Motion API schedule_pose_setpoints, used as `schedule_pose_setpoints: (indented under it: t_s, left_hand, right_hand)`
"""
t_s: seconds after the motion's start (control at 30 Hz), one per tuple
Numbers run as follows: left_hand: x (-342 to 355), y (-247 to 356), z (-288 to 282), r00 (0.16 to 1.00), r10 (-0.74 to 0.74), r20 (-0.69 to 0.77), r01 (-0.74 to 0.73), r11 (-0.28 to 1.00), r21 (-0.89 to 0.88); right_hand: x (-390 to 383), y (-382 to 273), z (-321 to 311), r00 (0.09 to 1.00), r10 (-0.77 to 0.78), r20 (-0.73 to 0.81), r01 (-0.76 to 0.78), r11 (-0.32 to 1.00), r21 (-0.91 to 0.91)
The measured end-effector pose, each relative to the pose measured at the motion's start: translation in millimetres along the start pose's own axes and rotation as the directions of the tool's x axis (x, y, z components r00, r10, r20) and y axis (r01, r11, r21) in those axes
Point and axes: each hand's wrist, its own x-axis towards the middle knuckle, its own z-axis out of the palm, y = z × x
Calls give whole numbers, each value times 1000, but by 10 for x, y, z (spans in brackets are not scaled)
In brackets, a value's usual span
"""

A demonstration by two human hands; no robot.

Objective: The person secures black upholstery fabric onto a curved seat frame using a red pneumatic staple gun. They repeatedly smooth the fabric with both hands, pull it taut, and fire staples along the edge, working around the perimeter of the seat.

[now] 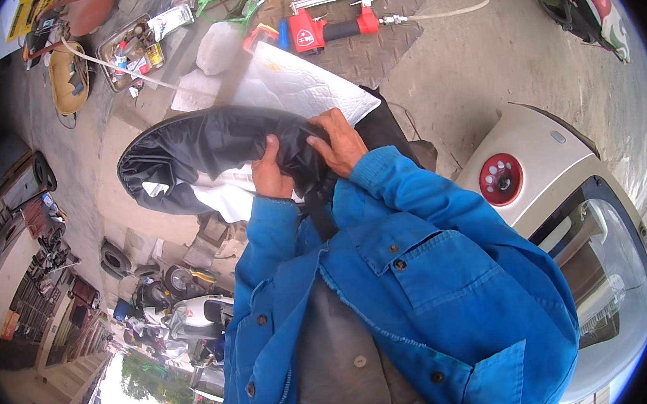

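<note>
A long, rounded black vinyl seat cover (212,139) lies in front of my body, its hollow side up and its edge folded and wrinkled. White material (226,198) shows inside it and below its near side. My left hand (271,177) is closed on the cover's near edge, thumb up against the vinyl. My right hand (341,144) pinches the cover at its right end, with the thumb on top. The fingertips under the vinyl are hidden. Beyond the cover lies a red staple gun (330,30) with an air hose (449,12), touched by neither hand.
A white quilted sheet (297,88) lies behind the cover. At the far left stand a metal tray (117,66) of small bottles and a tan oval pan (69,78). A pale vehicle (528,147) with a round red light is close on my right. Tyres (115,259) lie at left.
</note>
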Motion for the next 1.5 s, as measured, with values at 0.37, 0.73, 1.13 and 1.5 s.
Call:
schedule_pose_setpoints:
  t_s: [0.37, 0.73, 1.13, 1.5]
  left_hand:
    - [-54, -61, 49, 984, -133, 116, 153, 971, -186]
    - [-74, 19, 20, 971, -209, 116, 226, 962, -153]
    - [-78, 132, -33, 984, -175, 26, 172, 982, 74]
    - [142, 80, -362, 954, -273, 126, 286, 952, -105]
  right_hand:
    - [-61, 3, 170, 995, 78, -60, -72, 993, 89]
    - [-1, 63, 325, 988, 105, -113, -96, 993, 75]
    - [22, 29, 308, 987, 136, -87, -136, 991, 10]
    - [11, 116, 230, 963, 267, 31, -269, 954, 136]
